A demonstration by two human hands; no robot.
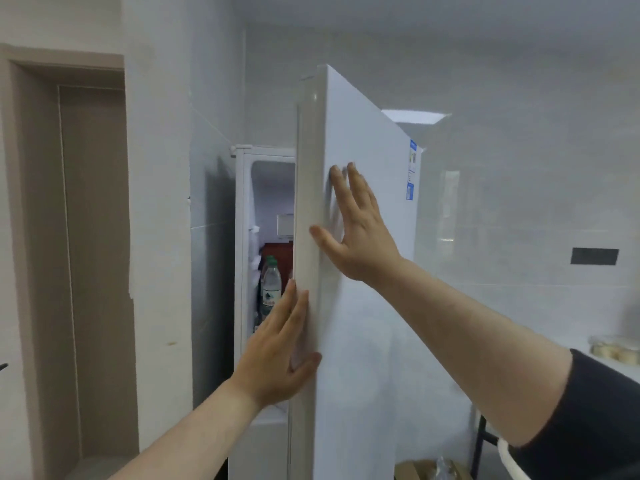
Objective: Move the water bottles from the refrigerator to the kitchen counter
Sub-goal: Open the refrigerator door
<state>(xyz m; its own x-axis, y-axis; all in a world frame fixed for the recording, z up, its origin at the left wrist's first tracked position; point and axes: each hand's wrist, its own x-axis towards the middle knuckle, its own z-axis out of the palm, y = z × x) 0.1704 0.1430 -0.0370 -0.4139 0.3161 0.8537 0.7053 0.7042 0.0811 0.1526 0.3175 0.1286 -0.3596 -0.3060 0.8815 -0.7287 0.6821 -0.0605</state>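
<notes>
- White tiled wall (519, 81) behind and to the right, glossy, ceiling light reflected on it; dark rectangular plate (594, 256) mounted low on the right.
- Plain white wall (157, 168) on the left, with beige door (93, 237) in a beige frame, shut.
- Counter (585, 344) edge barely visible far right, clear container (616, 351) of pale round items on it; contents too blurred to identify.
- White refrigerator (239, 237) in the corner, door (367, 341) part-open, swung toward camera, blue label (412, 171) near its far top edge.
- Narrow gap into the interior only; water bottles (270, 285) upright inside, green caps, clear bodies, white-green labels, at least two, one behind the other; red item (277, 252) just behind them.
- Left hand (277, 355) flat against door's near edge, fingers straight and together, thumb wrapped round to the front face; gripping nothing else.
- Right hand (356, 230) higher up, palm flat on door's front face, fingers spread and extended, thumb toward the edge; nothing held.
- Dark sleeve (602, 410) on right upper arm.
- Cardboard box (426, 471) on floor bottom right, partly cut off.
</notes>
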